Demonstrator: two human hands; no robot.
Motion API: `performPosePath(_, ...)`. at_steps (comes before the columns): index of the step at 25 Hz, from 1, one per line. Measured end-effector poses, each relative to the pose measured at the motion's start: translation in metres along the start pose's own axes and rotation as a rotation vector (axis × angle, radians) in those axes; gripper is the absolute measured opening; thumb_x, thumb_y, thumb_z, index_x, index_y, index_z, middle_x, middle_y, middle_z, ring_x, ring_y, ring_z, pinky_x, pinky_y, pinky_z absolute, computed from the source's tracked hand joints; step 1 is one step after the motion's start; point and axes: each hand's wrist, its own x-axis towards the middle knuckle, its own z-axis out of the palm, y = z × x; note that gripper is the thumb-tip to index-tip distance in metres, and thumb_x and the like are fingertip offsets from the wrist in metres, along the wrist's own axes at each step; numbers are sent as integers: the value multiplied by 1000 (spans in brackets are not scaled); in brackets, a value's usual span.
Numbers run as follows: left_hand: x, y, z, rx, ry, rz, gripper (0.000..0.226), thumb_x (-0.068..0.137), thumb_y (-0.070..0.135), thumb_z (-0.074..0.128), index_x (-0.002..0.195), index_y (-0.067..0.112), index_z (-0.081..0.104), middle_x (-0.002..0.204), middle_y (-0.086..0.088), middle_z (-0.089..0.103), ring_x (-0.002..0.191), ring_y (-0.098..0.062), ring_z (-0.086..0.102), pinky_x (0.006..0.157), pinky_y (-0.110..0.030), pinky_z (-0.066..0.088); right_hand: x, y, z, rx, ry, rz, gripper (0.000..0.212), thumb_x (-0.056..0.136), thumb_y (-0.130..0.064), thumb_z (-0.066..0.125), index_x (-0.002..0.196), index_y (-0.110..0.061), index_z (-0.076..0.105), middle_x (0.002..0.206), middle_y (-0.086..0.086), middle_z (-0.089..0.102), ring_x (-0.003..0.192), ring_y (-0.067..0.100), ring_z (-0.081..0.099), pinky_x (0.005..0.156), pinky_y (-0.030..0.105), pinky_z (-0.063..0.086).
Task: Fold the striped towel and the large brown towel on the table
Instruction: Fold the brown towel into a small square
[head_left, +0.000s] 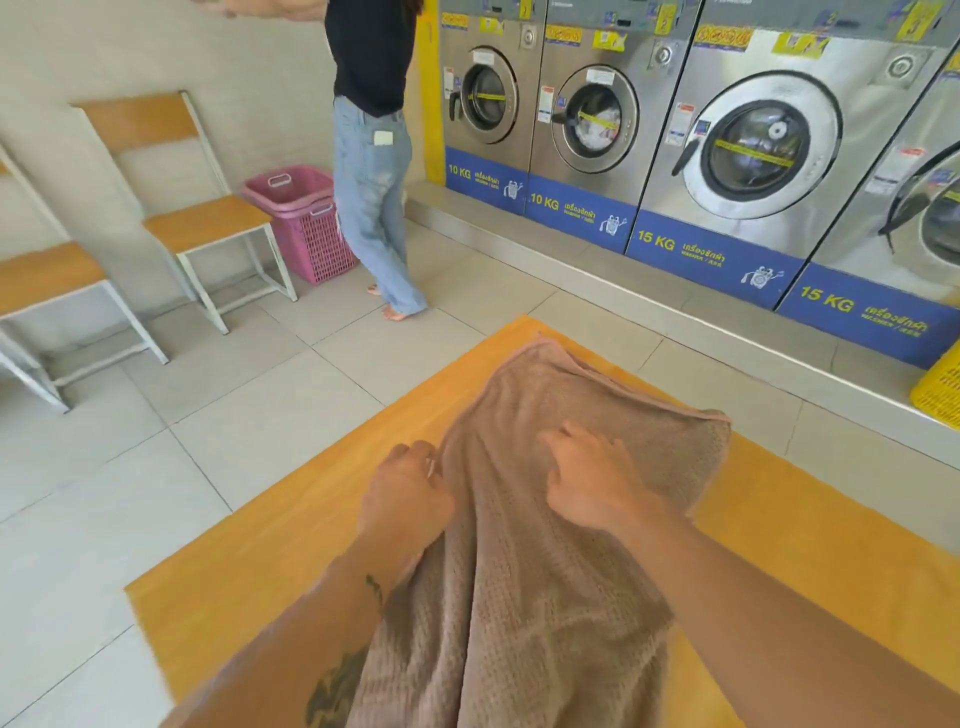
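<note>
Brown towel (545, 597) is lying lengthwise on the table (249, 571) - far end rumpled, near end running out of view at the bottom edge. Left hand (410, 499) is gripping its left edge, fingers curled together. Right hand (587, 478) is pressing down mid-towel, fingers spread. Person (371, 156) is standing by the washers (753, 135) - pink basket (306, 223) beside.

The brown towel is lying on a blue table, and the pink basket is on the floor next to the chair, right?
Almost. The table is orange, not blue. The head view shows the brown towel lying on it, and the pink basket is on the floor next to the chair.
</note>
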Motion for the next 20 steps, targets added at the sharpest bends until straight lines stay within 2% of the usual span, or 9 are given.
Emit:
performPosePath(4, -106, -50, -28, 35, -25, -107, 26, 97, 23, 43, 117, 27, 59, 108, 1, 55, 93, -24, 55, 74, -35, 48, -81, -27, -5, 108, -52, -44, 54, 96, -22, 48, 148, -28, 38, 155, 0, 35, 135, 27, 42, 108, 45, 39)
performPosePath(6, -153, -87, -34, 146, -107, -133, 39, 94, 31, 43, 131, 36, 52, 126, -3, 55, 111, -28, 55, 91, -42, 49, -115, -43, 7, 170, -129, -82, 52, 97, -20, 47, 148, -27, 38, 158, 1, 29, 142, 26, 35, 110, 43, 38)
performPosePath(8, -189, -118, -42, 234, -215, -207, 59, 91, 36, 42, 147, 49, 29, 152, -1, 34, 138, -31, 36, 109, -50, 36, -142, -62, 23, 203, -220, -117, 54, 98, -19, 47, 150, -27, 36, 162, 3, 21, 148, 26, 24, 113, 43, 34)
performPosePath(10, -208, -136, -48, 266, -258, -242, 62, 96, 38, 39, 150, 53, 15, 161, 6, 17, 146, -29, 23, 113, -55, 27, -161, -84, 38, 231, -283, -121, 57, 97, -15, 47, 151, -27, 33, 163, 1, 15, 149, 26, 19, 111, 42, 36)
performPosePath(12, -211, -146, -54, 280, -222, -192, 57, 97, 40, 37, 149, 53, 19, 162, 9, 18, 146, -28, 23, 112, -57, 26, -175, -109, 48, 238, -300, -119, 59, 96, -12, 47, 152, -26, 32, 161, -1, 19, 146, 25, 25, 106, 40, 41)
performPosePath(14, -206, -150, -58, 286, -239, -154, 53, 95, 40, 39, 146, 51, 29, 150, 8, 41, 135, -28, 40, 108, -52, 34, -187, -137, 58, 227, -273, -123, 57, 96, -14, 48, 149, -27, 35, 157, -2, 27, 142, 24, 32, 105, 40, 43)
performPosePath(16, -200, -152, -60, 163, -332, -137, 35, 91, 36, 45, 125, 39, 53, 109, 5, 63, 99, -19, 59, 87, -38, 50, -197, -165, 68, 226, -252, -95, 56, 96, -16, 49, 149, -28, 35, 154, -3, 31, 140, 23, 33, 106, 41, 42)
performPosePath(18, -197, -156, -65, -15, -407, -134, 7, 89, 27, 53, 91, 21, 56, 77, 2, 57, 68, -13, 54, 59, -26, 49, -206, -195, 81, 213, -226, -20, 59, 94, -16, 52, 148, -28, 34, 152, -2, 33, 139, 25, 33, 109, 44, 37)
performPosePath(20, -196, -163, -74, -138, -427, -99, 6, 90, 18, 53, 92, 13, 56, 70, 2, 53, 59, -10, 49, 47, -19, 40, -215, -219, 91, 166, -182, 49, 62, 91, -18, 53, 148, -30, 32, 149, -1, 34, 139, 26, 31, 111, 47, 30)
